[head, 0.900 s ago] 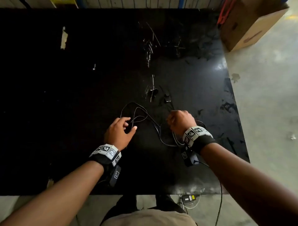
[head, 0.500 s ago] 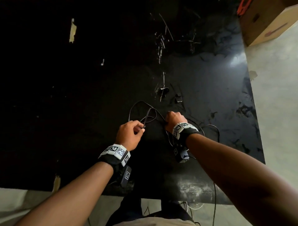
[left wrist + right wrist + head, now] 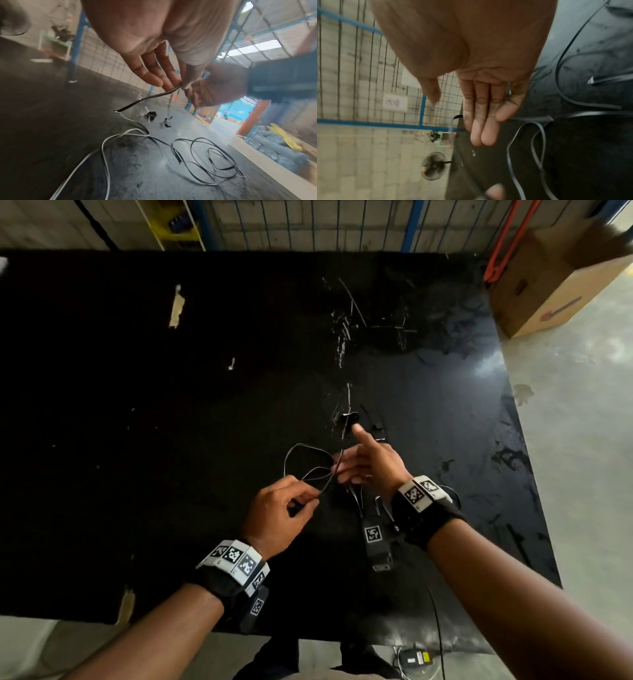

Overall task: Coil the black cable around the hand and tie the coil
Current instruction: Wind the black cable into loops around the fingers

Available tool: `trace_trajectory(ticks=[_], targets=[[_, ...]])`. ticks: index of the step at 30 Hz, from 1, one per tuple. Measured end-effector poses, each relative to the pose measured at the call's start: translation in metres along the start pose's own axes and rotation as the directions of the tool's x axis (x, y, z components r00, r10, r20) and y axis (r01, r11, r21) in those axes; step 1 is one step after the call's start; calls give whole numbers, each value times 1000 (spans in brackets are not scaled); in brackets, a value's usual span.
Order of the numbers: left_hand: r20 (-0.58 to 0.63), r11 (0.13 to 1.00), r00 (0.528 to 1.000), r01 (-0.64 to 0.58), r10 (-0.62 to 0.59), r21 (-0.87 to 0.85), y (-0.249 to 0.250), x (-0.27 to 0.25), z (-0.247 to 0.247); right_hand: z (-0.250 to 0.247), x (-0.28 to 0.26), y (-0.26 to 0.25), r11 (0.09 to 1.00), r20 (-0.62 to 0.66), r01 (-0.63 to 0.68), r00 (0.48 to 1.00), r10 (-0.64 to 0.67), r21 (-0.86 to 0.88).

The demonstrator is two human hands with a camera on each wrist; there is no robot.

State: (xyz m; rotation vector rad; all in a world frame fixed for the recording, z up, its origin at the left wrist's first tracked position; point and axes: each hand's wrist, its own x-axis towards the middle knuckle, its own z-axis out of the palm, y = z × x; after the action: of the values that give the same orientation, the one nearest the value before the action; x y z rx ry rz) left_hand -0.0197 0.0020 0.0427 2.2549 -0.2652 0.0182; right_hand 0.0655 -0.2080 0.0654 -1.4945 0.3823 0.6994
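While over the dark table [image 3: 144,412], L hand [image 3: 277,515] pinching the cable [image 3: 301,446] btwn thumb and forefinger; R hand [image 3: 371,462] flat, fingers straight, gripping nothing, just beside the raised loops. Cardboard box [image 3: 555,285] at far R.

L wrist: L hand [image 3: 154,56] fingertips [image 3: 171,85] nipping cable [image 3: 149,96] near its end; rest of it loose in loops on table [image 3: 42,108].

R wrist: R hand [image 3: 481,86] spread flat, holding nothing; cable [image 3: 537,135] loops close by. Blurred.
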Motion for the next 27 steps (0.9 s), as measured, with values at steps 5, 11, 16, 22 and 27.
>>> trace_trajectory(ticks=[5, 11, 16, 22, 27], targets=[[54, 995, 994, -92, 94, -41, 17, -12, -5, 18, -46, -9, 971, 42, 224, 973, -228, 88], [50, 888, 988, 151, -144, -435, 47, -1, -34, 32, -85, -6, 891, 90, 453, 888, -452, 6], [133, 760, 978, 209, -161, -616, 84, 23, -73, 34, -104, 3, 865, 149, 501, 855, -497, 9], [185, 657, 976, 216, -117, -723, 102, 32, -91, 30, -114, 7, 858, 227, 511, 843, -488, -53], [155, 664, 982, 186, -106, -724, 101, 30, -88, 30, -122, -2, 832, 280, 553, 795, -538, 27]])
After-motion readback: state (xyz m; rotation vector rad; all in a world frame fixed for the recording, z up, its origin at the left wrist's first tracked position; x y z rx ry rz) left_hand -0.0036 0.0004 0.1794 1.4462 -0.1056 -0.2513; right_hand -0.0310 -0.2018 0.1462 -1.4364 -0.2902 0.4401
